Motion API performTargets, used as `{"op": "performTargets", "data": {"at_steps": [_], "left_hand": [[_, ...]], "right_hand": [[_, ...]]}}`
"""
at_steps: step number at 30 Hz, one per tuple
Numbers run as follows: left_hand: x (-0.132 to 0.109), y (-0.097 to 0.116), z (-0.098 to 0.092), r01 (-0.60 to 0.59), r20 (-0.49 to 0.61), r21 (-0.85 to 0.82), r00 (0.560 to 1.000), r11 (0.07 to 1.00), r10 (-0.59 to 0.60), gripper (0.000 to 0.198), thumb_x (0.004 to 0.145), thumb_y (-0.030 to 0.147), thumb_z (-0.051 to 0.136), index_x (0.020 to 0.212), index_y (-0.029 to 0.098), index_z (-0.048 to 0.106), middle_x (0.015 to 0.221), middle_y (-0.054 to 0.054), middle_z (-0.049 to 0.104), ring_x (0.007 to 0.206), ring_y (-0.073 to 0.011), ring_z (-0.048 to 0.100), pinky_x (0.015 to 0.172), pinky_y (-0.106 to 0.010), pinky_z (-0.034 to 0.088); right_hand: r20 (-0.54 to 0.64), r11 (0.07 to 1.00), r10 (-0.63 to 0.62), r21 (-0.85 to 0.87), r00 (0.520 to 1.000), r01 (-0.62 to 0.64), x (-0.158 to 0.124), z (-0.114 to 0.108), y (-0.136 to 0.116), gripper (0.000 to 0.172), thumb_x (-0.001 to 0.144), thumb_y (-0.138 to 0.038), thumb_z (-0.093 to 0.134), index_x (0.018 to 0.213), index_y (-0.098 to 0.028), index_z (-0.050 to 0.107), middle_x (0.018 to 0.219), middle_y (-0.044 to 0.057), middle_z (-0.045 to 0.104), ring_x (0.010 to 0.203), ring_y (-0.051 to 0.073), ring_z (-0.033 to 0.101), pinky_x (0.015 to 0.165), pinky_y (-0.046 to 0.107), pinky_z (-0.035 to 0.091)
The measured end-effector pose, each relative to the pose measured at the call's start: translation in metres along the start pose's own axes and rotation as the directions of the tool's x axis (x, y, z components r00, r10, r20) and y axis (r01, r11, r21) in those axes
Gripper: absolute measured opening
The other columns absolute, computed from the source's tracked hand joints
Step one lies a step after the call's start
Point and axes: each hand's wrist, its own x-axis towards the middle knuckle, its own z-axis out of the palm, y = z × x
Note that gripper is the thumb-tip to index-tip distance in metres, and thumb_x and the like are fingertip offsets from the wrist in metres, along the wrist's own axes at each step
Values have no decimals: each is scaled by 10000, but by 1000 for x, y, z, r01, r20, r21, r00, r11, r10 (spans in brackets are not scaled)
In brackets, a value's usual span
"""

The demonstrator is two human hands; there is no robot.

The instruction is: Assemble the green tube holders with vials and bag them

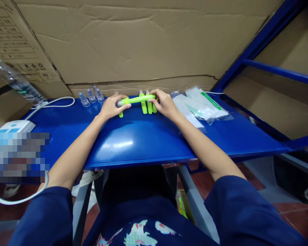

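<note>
A slim lime-green tube-like piece with a clear end [140, 99] is held level above the blue table [143, 136], stretched between both hands. My left hand [110, 108] is closed around its clear left end. At the right end, the fingers of my right hand [165, 104] pinch the green part. Just behind and below it, similar green pieces with clear ends [144, 107] lie side by side, partly covered by my right hand. Another green piece [121, 114] pokes out beneath my left hand, mostly hidden. Several clear plastic caps [91, 96] stand left of my left hand.
Clear plastic bags with white and green cards [202, 104] lie to the right. On the left are a water bottle [23, 87], a white power strip [22, 126] and its cable [59, 99]. Cardboard [143, 44] walls the back; a blue metal frame [279, 70] rises at right.
</note>
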Motion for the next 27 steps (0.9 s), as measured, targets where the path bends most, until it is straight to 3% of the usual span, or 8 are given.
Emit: {"op": "performTargets", "data": {"at_steps": [4, 7, 11, 14, 18, 21, 24, 27], "left_hand": [[-1, 7, -2, -15, 18, 108, 1000, 994, 13, 588, 881, 655, 721, 1276, 219, 734, 1237, -114, 761, 1100, -302, 713, 968, -388, 534], [-1, 13, -1, -3, 6, 164, 1000, 986, 2, 536, 901, 630, 709, 1245, 220, 744, 1216, -113, 763, 1079, -302, 713, 931, -376, 530], [-1, 14, 0, 46, -44, 189, 998, 981, -38, 552, 942, 646, 634, 1253, 204, 750, 1213, -123, 772, 1083, -309, 714, 921, -374, 523], [0, 12, -1, 85, -80, 190, 994, 978, -71, 575, 975, 667, 559, 1228, 192, 762, 1193, -133, 784, 1090, -314, 713, 900, -372, 516], [1, 10, -1, 118, -62, 202, 992, 972, -107, 618, 1019, 691, 429, 1101, 197, 791, 1039, -127, 803, 980, -298, 714, 823, -374, 501], [0, 10, -1, 93, -64, 211, 995, 973, -81, 653, 992, 753, 443, 1089, 206, 786, 1038, -127, 800, 982, -301, 704, 825, -379, 494], [-1, 11, -2, 77, -67, 234, 996, 969, -63, 657, 898, 801, 593, 1122, 208, 766, 1087, -128, 792, 1030, -318, 698, 864, -381, 492], [-2, 13, -4, 86, -51, 256, 996, 963, -76, 615, 864, 750, 688, 1141, 204, 749, 1096, -125, 785, 1049, -326, 700, 877, -379, 488]], "right_hand": [[-34, 992, 127, 29, 991, -126, 0, 4, 2, 778, 1055, -810, 144, 831, -244, 629, 685, 63, 643, 715, 246, 655, 800, 413, 558], [-18, 977, 191, 98, 981, -189, 0, 5, 6, 891, 977, -917, 99, 857, -227, 651, 656, 62, 624, 687, 247, 664, 744, 409, 570], [22, 956, 203, 211, 979, -203, 3, 5, 10, 822, 983, -907, 282, 1302, -225, 613, 995, 105, 739, 752, 225, 715, 664, 369, 583], [63, 946, 179, 265, 982, -189, 5, 6, 11, 689, 1009, -799, 441, 1437, -266, 531, 1145, 117, 734, 800, 225, 726, 660, 372, 592], [100, 948, 173, 254, 980, -194, 4, 4, 13, 494, 1054, -611, 474, 1367, -239, 566, 1006, 106, 760, 775, 251, 713, 708, 423, 604], [118, 980, 148, 114, 982, -162, 1, -1, 12, 436, 1082, -548, 419, 1332, -231, 584, 970, 106, 772, 815, 270, 717, 780, 445, 597], [119, 993, 118, -20, 986, -116, -1, -5, 11, 484, 1096, -605, 339, 1263, -248, 619, 928, 99, 761, 837, 290, 705, 829, 463, 577], [112, 994, 107, 0, 988, -107, -2, -7, 10, 665, 1055, -782, 231, 1051, -259, 641, 825, 83, 716, 797, 291, 683, 810, 461, 569]]}}
